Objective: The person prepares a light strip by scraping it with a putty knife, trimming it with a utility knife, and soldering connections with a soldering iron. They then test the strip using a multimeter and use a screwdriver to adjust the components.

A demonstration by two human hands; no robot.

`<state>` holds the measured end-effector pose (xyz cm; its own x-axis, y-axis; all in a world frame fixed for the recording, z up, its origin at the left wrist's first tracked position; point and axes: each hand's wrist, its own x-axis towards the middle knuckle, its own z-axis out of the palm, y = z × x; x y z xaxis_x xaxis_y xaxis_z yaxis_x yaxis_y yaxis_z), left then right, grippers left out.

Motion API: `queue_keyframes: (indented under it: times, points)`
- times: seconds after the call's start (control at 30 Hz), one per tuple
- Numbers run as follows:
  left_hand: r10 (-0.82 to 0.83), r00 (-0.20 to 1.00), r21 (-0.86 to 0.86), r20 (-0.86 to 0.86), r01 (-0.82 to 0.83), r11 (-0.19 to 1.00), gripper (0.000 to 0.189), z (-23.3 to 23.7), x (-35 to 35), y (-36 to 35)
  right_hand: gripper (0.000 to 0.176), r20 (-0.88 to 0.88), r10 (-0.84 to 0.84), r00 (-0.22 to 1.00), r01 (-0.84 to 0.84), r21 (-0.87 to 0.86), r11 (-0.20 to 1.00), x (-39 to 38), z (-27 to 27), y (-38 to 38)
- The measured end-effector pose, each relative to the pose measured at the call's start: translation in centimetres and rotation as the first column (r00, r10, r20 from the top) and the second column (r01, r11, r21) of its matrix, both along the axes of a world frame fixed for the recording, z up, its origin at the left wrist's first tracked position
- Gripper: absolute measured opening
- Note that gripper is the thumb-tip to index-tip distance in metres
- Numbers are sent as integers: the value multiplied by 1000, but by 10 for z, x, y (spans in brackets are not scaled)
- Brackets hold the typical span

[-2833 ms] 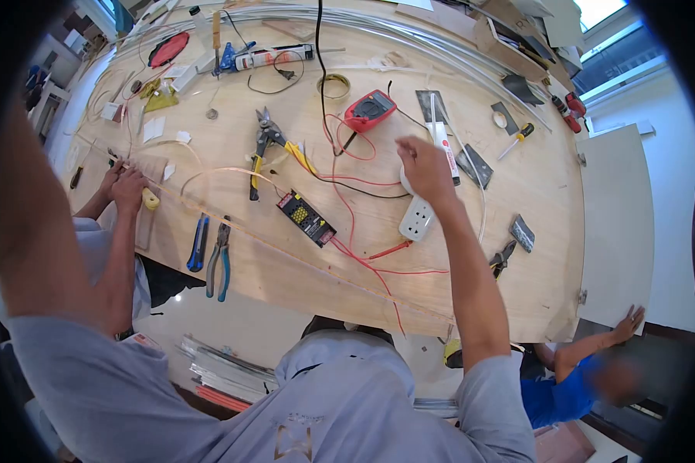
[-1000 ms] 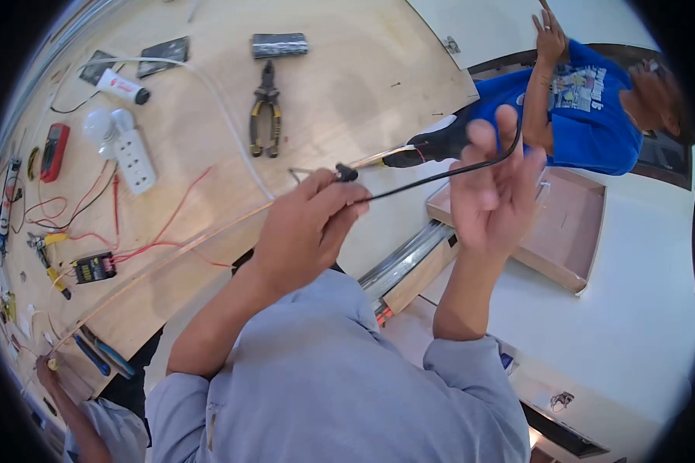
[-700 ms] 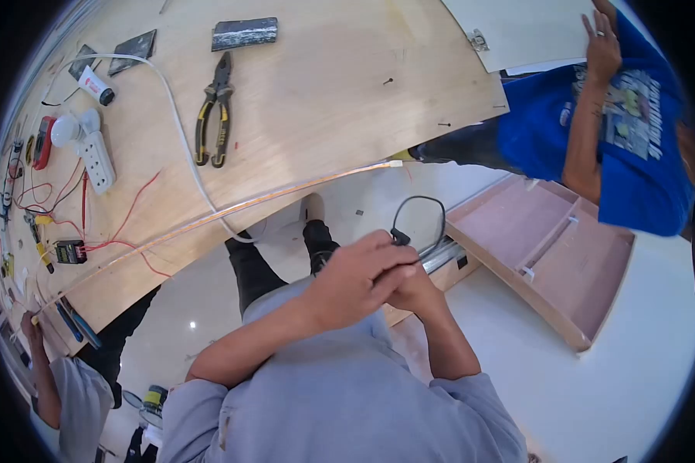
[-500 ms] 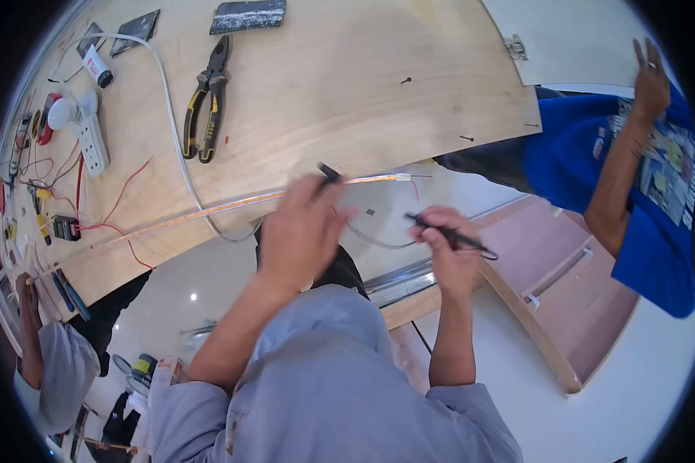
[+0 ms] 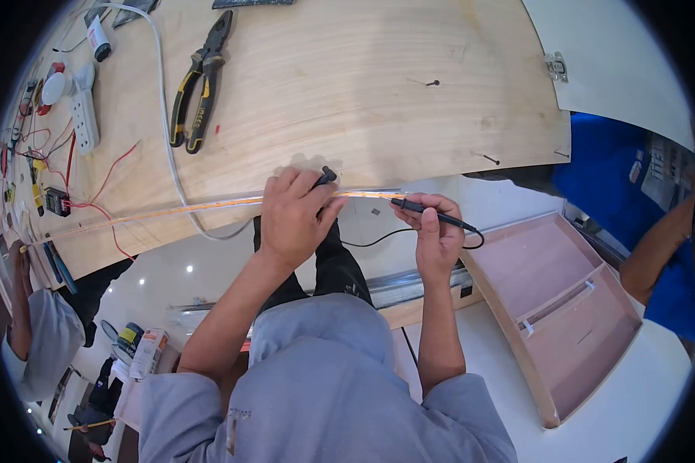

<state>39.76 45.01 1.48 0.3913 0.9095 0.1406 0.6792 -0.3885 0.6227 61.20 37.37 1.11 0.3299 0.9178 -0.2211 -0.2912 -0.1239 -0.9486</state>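
A long strip glowing orange (image 5: 224, 203) runs along the front edge of the wooden board. My left hand (image 5: 293, 216) is closed on it near the middle, and a short black piece (image 5: 327, 177) sticks out by its fingertips. My right hand (image 5: 437, 231) grips a black pen-like tool (image 5: 439, 217) between thumb and fingers, its tip by the strip's right end. A black cord (image 5: 378, 237) loops from the tool back toward my left hand. Pliers with black and yellow handles (image 5: 201, 85) lie on the board, behind my left hand.
A white power strip (image 5: 85, 116), a white cable (image 5: 167, 100) and a small black box (image 5: 56, 202) with red wires are at left. Screws (image 5: 434, 82) lie on the board. A shallow wooden tray (image 5: 510, 332) stands at right. Other people are at the far left and right.
My right hand has brought the black tool up to the strip's right end. My left hand has settled onto the strip. The view has shifted, and the person in blue has lowered an arm.
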Motion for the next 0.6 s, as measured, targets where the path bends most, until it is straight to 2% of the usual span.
queue_keyframes:
  times: [0.1,0.2,0.23,0.33,0.37,0.47,0.6]
  points:
    - [-1,1000,18,21,0,1000,24,-5,-1,0,18,151,64,987,-72,52,996,3,-6,-2]
    - [5,999,97,37,-8,995,25,-6,-1,3,25,134,153,979,-161,53,985,1,5,-1]
    - [8,998,85,64,-13,996,25,-8,-1,4,31,183,171,968,-194,112,975,-1,7,4]
    - [15,993,63,117,-22,998,27,-13,0,3,30,365,148,919,-216,152,965,-7,13,20]
    - [14,993,68,115,-22,997,28,-13,0,2,27,355,148,923,-192,92,977,-10,14,24]
    - [31,992,49,119,-37,998,25,-12,0,2,24,373,204,905,-276,149,950,-8,3,29]
    - [37,992,31,122,-41,999,23,-13,0,3,23,404,198,893,-265,116,957,-8,2,29]
